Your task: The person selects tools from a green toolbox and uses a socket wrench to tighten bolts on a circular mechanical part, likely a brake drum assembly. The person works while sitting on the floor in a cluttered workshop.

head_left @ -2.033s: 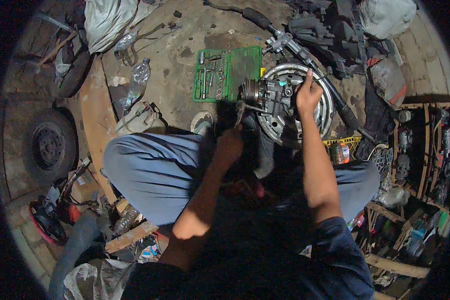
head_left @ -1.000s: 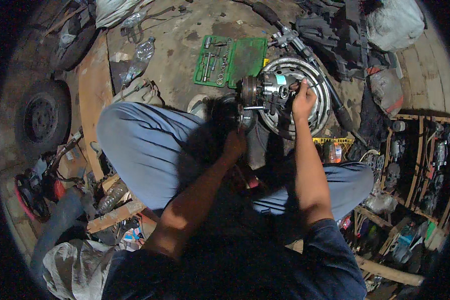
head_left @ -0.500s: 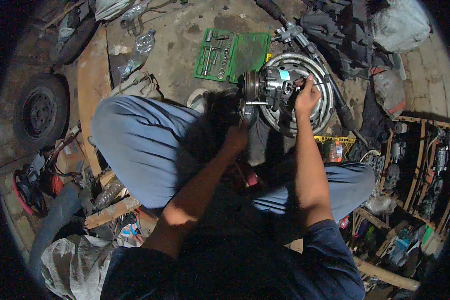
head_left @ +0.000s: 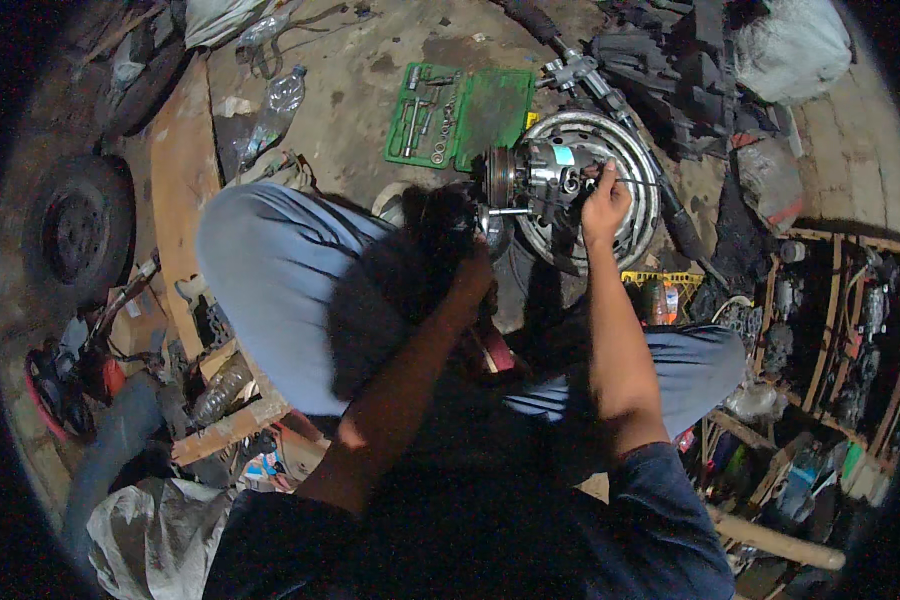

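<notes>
**Silver wheel [head_left: 643, 200] beneath, metal pump [head_left: 552, 180] across it**

The wheel lies on the floor [head_left: 355, 110]; we judge it heavy and stiff enough to make a steady base. The pump lies on its side over the wheel, its grooved pulley [head_left: 500, 175] reaching past the left edge. We expect it to be dense, hard and perhaps greasy, likely to roll on its round body, so we would hold the casing firmly with a whole palm, clear of the pulley.

Our right hand [head_left: 606, 210] seems curled onto the pump's far end, thumb up, fingers partly hidden. Our left hand [head_left: 477, 264], in shadow, looks closed around the handle of a tool [head_left: 508, 211] whose bright bar points at the pump.

Compared with half a second ago, our left hand sits closer to that bar. The pale sticker [head_left: 564, 155] shows more fully than two seconds ago; we cannot tell whether the pump turned or our view did.
</notes>
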### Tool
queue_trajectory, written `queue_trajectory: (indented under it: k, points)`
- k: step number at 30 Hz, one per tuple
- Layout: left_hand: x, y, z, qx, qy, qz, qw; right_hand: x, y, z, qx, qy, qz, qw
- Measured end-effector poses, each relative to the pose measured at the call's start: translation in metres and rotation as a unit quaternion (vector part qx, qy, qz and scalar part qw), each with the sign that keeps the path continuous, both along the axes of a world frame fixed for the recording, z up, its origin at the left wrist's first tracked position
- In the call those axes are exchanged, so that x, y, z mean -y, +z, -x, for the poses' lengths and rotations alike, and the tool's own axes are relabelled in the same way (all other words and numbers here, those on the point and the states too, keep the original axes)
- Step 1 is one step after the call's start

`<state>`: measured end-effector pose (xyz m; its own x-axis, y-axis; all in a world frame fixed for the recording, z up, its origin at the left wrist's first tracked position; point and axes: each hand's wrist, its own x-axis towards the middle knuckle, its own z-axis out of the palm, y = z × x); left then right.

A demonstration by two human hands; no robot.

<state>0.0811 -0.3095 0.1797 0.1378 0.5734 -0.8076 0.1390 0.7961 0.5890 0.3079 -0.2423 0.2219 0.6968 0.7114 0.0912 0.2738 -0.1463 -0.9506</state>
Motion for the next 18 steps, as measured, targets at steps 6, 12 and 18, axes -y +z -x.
queue_trajectory:
  k: [6, 12, 18]
  points:
    - [-0.012, 0.033, -0.005, 0.034, 0.022, 0.166, 0.985, -0.004, -0.026, -0.024, 0.111, 0.008, -0.006, 0.994]
    - [-0.008, 0.034, -0.003, 0.074, 0.035, 0.153, 0.985, -0.003, 0.015, -0.006, 0.072, -0.070, 0.057, 0.993]
    - [-0.009, 0.037, -0.004, 0.092, 0.042, 0.161, 0.982, 0.035, 0.047, 0.016, 0.104, -0.231, 0.071, 0.965]
